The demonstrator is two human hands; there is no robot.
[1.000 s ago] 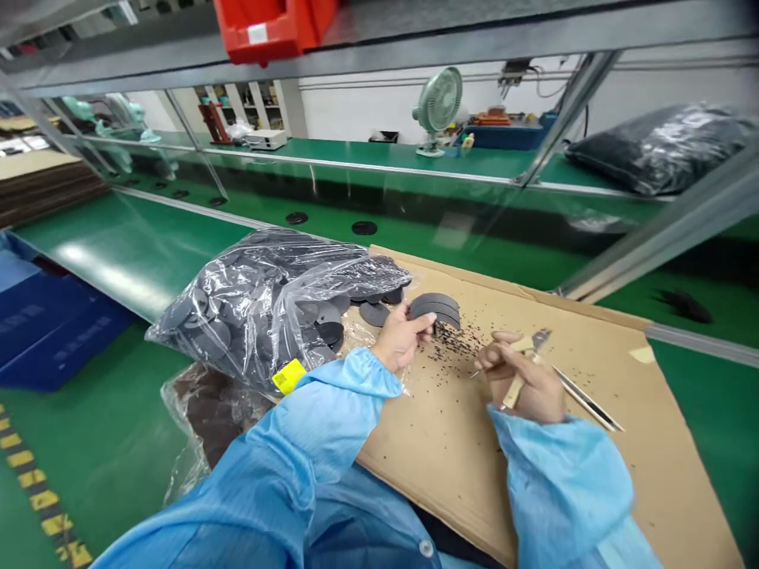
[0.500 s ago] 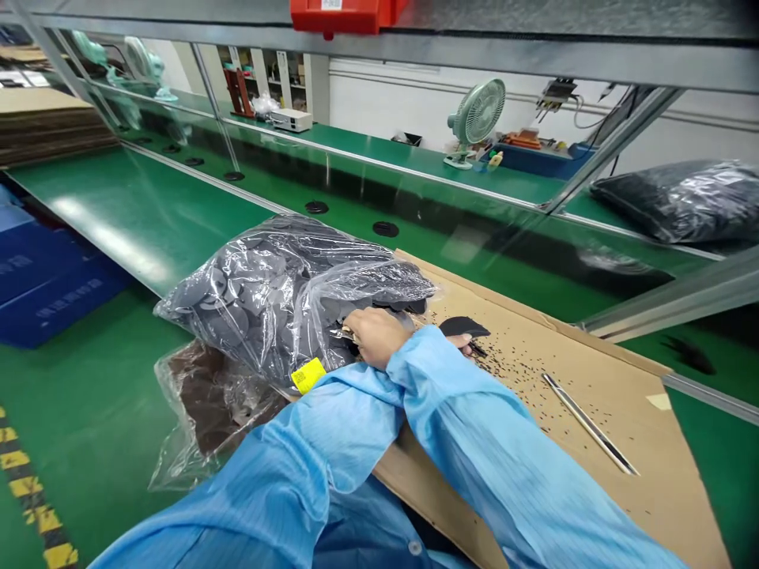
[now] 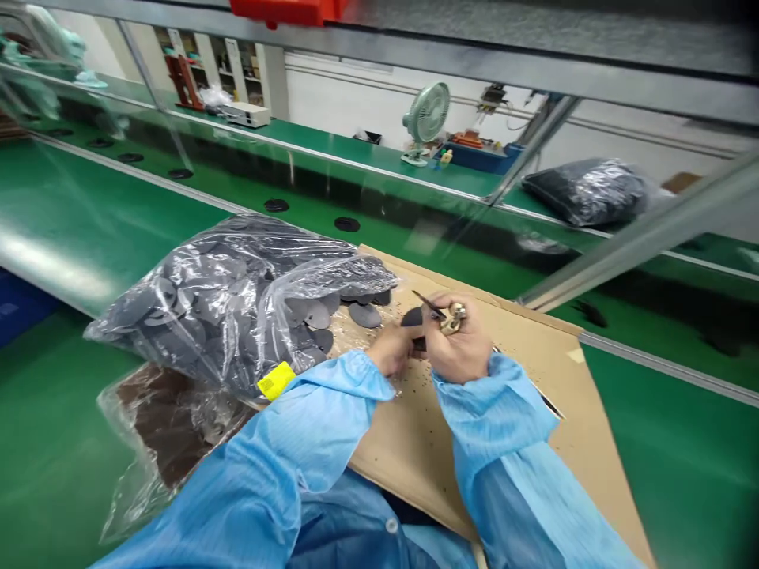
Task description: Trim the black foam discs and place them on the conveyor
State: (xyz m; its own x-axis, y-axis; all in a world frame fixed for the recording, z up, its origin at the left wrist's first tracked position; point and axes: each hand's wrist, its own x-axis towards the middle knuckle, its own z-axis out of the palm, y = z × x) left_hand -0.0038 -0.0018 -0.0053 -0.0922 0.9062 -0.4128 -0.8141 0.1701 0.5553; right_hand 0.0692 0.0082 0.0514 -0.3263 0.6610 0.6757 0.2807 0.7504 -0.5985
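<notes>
My left hand (image 3: 392,348) is closed on a dark round disc (image 3: 413,318), over the cardboard sheet (image 3: 409,427). Close against it, my right hand (image 3: 461,348) grips a small metal hand tool (image 3: 454,318) with brass-coloured parts and a thin dark tip; its exact kind is unclear. Fingers hide part of the disc. To the left lies a large clear plastic bag (image 3: 202,276) full of grey discs, and a loose disc (image 3: 364,315) rests at its opening. Small dark bits dot the cardboard around my hands.
A thin metal strip (image 3: 550,405) lies partly behind my right sleeve. A plastic-wrapped brown piece (image 3: 160,431) sits at the near left. Beyond, discs (image 3: 347,224) line the green conveyor belt behind a clear panel. A slanted metal post (image 3: 610,245) stands at right.
My right hand, with the metal tool, has moved from the bag's opening across to the right. My arms are uncrossed, and the left hand with the disc now lies left of it. The view has shifted right.
</notes>
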